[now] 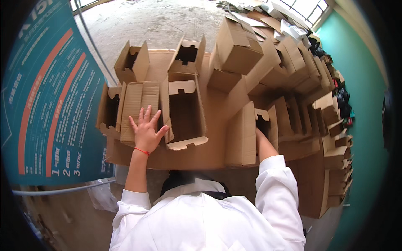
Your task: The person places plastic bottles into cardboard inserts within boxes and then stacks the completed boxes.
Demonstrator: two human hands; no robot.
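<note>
My left hand, with a red string at the wrist, lies with fingers spread on the corrugated flap of a brown cardboard box at the left. Just right of it stands an open-topped cardboard box with notched end flaps folded out. My right hand reaches down into another open box at the right. That box's walls hide its fingers, so whether it grips anything does not show. A tall cardboard panel stands directly left of the right wrist.
Two more open boxes, one at the far left and one at the far middle, stand on the cardboard-covered surface. A closed box is stacked behind. Several boxes crowd the right. A teal printed banner stands left.
</note>
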